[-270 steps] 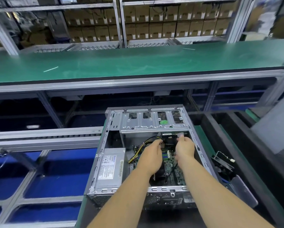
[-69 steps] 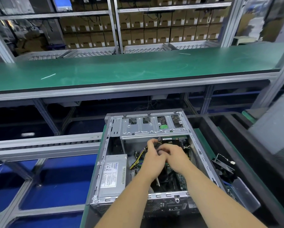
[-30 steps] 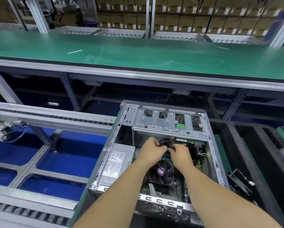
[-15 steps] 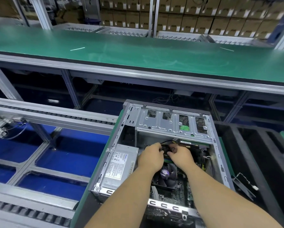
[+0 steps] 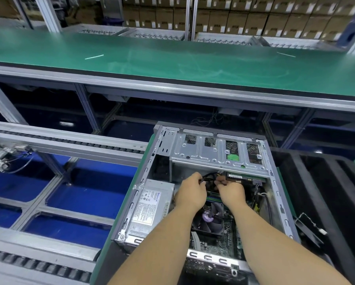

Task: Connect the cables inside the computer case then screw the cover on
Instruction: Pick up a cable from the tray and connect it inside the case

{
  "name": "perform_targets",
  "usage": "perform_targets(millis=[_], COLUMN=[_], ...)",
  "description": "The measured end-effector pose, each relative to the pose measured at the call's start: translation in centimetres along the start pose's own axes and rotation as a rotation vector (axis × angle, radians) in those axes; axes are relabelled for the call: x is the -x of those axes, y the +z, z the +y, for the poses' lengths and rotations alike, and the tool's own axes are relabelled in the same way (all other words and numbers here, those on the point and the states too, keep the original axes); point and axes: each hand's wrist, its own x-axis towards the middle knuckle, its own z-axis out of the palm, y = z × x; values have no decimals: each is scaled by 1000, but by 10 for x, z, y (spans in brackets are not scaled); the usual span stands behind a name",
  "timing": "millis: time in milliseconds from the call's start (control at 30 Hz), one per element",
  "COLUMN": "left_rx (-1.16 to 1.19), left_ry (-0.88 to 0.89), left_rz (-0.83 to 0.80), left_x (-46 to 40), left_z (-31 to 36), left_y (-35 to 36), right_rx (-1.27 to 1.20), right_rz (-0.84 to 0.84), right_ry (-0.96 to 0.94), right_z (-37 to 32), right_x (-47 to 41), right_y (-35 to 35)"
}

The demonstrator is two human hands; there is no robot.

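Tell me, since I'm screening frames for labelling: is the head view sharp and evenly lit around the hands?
Head view: wide-angle bend in the green bench edge; soft glare streaks on it; left hand and right hand fairly sharp; the black cables they pinch sit in shadow inside the case, details small.

The computer case is seen to be of bare, dull-silver sheet metal, as is the drive cage. The power supply is clad in grey metal with a paper label. The workbench top is covered in matt green matting.
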Motion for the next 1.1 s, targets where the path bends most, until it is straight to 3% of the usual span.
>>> perform_targets(millis=[133,333,833,1000,1100], left_rx=[17,3,-11,19,40], left_ry=[-39,-74,-89,-57,-10], left_rz=[-8,-31,-32,15,42], left_x=[-1,-1,-3,-1,-1], left_z=[-2,-3,-6,-3,-1], left_y=[1,2,3,2,1], right_rx=[-54,104,-224,181,292], right_rz=[-1,-48,-74,-72,-105], right_ry=[49,41,238,85,9], right_z=[-3,-9,-13,-15,-15], right_x=[-4,-3,-8,-1,1], right_y=[1,-1,-2,-6,-7])
